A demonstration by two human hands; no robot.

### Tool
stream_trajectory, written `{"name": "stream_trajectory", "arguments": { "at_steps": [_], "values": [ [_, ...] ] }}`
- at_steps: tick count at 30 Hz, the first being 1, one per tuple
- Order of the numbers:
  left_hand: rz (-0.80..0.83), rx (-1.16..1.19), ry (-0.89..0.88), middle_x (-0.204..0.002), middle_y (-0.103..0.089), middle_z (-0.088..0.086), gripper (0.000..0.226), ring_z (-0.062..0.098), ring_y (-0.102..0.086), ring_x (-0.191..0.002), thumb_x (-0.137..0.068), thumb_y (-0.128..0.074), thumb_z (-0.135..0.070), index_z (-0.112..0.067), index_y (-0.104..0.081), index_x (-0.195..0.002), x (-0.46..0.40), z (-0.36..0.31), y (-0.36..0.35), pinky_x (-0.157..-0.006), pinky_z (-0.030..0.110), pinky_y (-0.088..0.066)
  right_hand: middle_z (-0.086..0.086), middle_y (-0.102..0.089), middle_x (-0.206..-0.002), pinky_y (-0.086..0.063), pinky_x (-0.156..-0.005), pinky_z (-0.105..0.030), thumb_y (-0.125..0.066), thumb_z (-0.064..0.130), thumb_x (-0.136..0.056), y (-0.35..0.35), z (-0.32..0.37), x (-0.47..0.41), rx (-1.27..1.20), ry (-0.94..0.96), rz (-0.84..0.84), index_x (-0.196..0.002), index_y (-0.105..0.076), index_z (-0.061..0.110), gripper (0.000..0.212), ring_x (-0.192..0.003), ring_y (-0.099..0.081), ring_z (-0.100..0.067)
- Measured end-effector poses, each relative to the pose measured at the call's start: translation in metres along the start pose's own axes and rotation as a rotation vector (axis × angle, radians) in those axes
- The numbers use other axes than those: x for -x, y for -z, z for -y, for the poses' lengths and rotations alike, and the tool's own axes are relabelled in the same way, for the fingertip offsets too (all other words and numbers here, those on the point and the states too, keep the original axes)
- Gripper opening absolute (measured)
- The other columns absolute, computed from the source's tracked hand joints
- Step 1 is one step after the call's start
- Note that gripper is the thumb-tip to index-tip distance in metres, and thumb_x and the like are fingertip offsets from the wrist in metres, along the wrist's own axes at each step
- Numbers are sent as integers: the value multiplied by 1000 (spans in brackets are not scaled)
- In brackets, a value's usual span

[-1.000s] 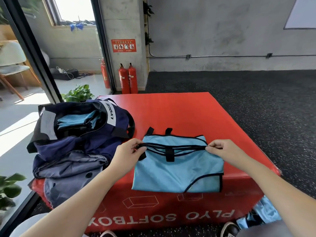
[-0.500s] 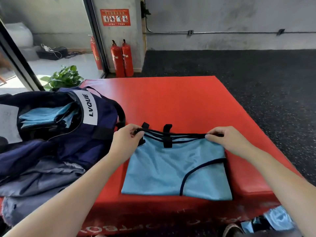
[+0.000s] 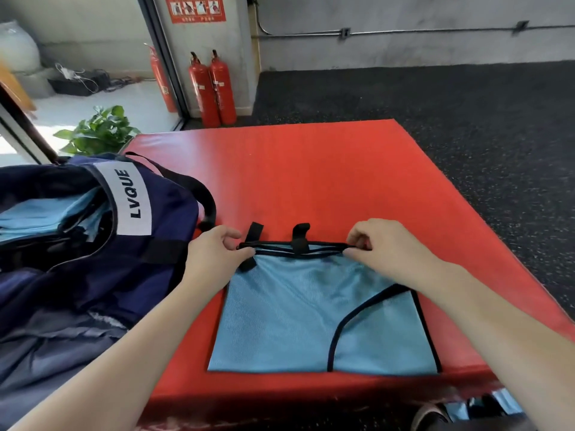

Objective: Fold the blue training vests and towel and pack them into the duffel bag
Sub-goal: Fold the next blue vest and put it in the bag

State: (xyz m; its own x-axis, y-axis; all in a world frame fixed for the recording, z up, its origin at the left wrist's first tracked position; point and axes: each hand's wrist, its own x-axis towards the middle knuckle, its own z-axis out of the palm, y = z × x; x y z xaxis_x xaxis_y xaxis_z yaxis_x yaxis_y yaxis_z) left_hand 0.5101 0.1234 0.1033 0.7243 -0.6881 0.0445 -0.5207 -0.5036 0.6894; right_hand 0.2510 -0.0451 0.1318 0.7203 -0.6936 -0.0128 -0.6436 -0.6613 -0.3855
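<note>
Both hands, left hand [image 3: 214,256] and right hand [image 3: 381,248], pinch the vest [image 3: 311,312] at its far edge. Keep each grip level, then fold squarely for the duffel bag [image 3: 93,244].

Light-blue mesh training vest [image 3: 298,318] with black edge binding and black straps, at the near edge of the glossy red padded soft box [image 3: 311,175]. Navy-blue fabric duffel bag [image 3: 102,259] at the box's left edge: white label panel printed "LVQUE" in black, black handles, pink lining strip, more light-blue fabric inside. Grey-blue fabric lies under its near side. Floor: black rubber with fine pale speckle [image 3: 466,113]. 3 red fire extinguishers [image 3: 214,88], red wall sign [image 3: 196,7], green leafy plant [image 3: 99,129], grey concrete wall.
</note>
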Motion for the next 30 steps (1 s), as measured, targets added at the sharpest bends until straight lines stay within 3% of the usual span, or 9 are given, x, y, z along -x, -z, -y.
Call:
{"name": "stream_trajectory", "arguments": {
  "at_steps": [3, 5, 9, 12, 15, 17, 20, 23, 30],
  "values": [
    [-30, -30, -36, -81, -65, -6, 30, 6, -60, -76, -79, -80, -35, -25, -67, -105, 4, -1, -4, -63, 17, -40, 15, -67, -82, -51, -69, -25, -68, 47, -91, -13, 35, 4, -100, 73, 220, -90, -72, 29, 18, -75, -62, 0],
    [-66, -43, -54, -93, -64, -7, 32, 6, -58, -82, -83, -77, -35, -25, -66, -111, 7, -3, -4, -66, 18, -38, 15, -68, -85, -49, -70, -23, -67, 47, -92, -26, 49, 4, -129, 118, 266, -95, -73, 27, 22, -77, -61, 1],
    [-140, 108, -73, -112, -64, -11, 31, 4, -63, -93, -89, -70, -34, -26, -65, -118, 14, -11, -3, -84, 25, -46, 14, -65, -105, -44, -77, -22, -64, 45, -95, -39, 56, -2, -162, 154, 201, -130, -62, 28, 39, -81, -55, 3],
    [-120, 326, -41, -107, -70, -12, 24, 1, -70, -87, -94, -64, -37, -30, -63, -116, 19, -19, -2, -83, 26, -53, 10, -58, -127, -37, -85, -18, -61, 41, -97, -37, 60, -7, -178, 172, 107, -147, -47, 27, 53, -87, -48, 2],
    [-58, 333, -72, -104, -71, -13, 27, -1, -67, -87, -92, -65, -44, -32, -63, -117, 19, -26, -4, -77, 17, -53, 10, -52, -142, -37, -101, -23, -59, 40, -98, -37, 60, -10, -133, 205, 49, -148, -45, 27, 53, -116, -48, -7],
    [38, 282, -121, -111, -66, -16, 42, -7, -64, -89, -87, -74, -44, -33, -60, -124, 20, -26, -5, -72, 8, -47, 10, -50, -146, -36, -110, -31, -59, 41, -98, -39, 58, -13, -63, 214, 54, -146, -48, 27, 51, -128, -45, -13],
    [155, 23, -310, -126, -53, -19, 67, -4, -55, -111, -79, -82, -33, -35, -52, -138, 16, -17, -4, -92, 15, -44, 11, -51, -145, -36, -111, -39, -58, 42, -98, -42, 52, -16, -4, 202, 81, -141, -53, 29, 46, -131, -45, -17],
    [175, -38, -368, -127, -53, -14, 69, 0, -55, -113, -80, -77, -14, -32, -52, -141, 8, -10, 2, -103, 27, -48, 11, -53, -145, -37, -111, -41, -56, 38, -100, -42, 46, -20, -1, 179, 93, -140, -55, 30, 40, -132, -47, -16],
    [164, 126, -290, -118, -64, -12, 67, -3, -65, -96, -74, -86, -15, -33, -59, -133, -11, -19, 20, -79, 4, -46, 9, -64, -128, -47, -99, -39, -58, 35, -100, -41, 46, -25, -67, 129, 55, -128, -64, 29, 29, -117, -57, -14]
  ]
}}
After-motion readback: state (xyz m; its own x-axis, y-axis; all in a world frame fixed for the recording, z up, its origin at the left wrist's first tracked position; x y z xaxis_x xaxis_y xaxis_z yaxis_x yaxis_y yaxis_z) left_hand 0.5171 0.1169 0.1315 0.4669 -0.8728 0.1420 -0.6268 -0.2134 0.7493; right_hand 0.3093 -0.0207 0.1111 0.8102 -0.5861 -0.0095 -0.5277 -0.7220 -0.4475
